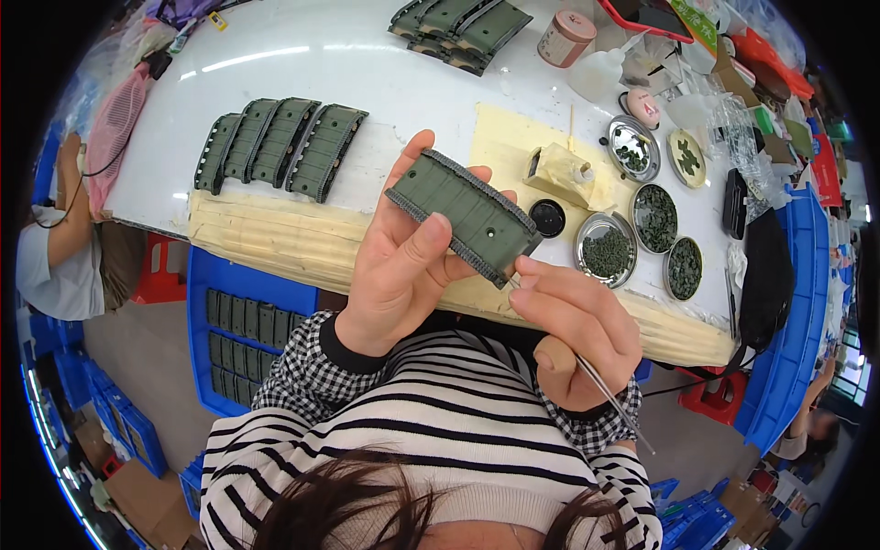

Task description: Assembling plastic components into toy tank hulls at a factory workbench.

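My left hand [385, 266] is closed round a dark green model tank hull [458, 213], a long flat piece with ridged track-like edges. It is held tilted over the table's front edge, my thumb on its near side and fingers behind. My right hand [587, 330] grips metal tweezers [607, 392], whose rear end points down to the right. Their tips are by the hull's lower right corner; I cannot make out whether a small part is between them. Similar green hulls [323, 151] stand in a row at the left of the table.
More hulls [463, 32] are stacked at the back. At right are a metal dish of small green parts [607, 254], other such dishes, a black cap [547, 218] and a paper-wrapped bottle [561, 176]. A blue crate [252, 275] holding green pieces is below the table at left.
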### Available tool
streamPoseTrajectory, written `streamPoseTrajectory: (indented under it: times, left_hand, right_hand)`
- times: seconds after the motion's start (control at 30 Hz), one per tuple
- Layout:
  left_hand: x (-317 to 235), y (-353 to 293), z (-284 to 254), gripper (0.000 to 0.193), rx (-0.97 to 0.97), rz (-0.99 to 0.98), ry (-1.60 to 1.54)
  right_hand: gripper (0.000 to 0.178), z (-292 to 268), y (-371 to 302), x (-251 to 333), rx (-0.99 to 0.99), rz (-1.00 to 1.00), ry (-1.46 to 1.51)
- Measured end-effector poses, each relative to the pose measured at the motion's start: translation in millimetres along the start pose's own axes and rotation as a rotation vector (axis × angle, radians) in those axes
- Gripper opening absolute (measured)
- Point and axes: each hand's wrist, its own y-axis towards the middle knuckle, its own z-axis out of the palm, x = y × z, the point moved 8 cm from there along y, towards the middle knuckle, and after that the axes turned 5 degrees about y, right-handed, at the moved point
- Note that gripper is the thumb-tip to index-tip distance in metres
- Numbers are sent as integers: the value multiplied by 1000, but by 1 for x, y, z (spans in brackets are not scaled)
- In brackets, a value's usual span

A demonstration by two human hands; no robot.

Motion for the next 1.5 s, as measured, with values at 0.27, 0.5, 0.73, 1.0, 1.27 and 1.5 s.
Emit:
streamPoseTrajectory:
  times: [0.27, 0.5, 0.73, 1.0, 1.27, 1.5]
  left_hand:
    - [1, 1, 3, 84, 52, 33, -46]
    - [3, 2, 1, 75, 107, 53, -161]
    - [1, 2, 3, 76, 134, 63, -158]
    - [1, 1, 3, 77, 137, 75, -146]
    - [1, 2, 3, 76, 131, 70, -156]
    - [1, 2, 3, 76, 137, 72, -156]
  right_hand:
    - [35, -2, 0, 8, 1, -43, -41]
    - [34, 0, -4, 8, 44, -51, -42]
    - [31, -3, -3, 8, -8, -49, -25]
    - [32, -3, -2, 10, 3, -40, -37]
    - [34, -2, -3, 12, -42, -91, -73]
    - [34, -2, -2, 12, -49, -86, -68]
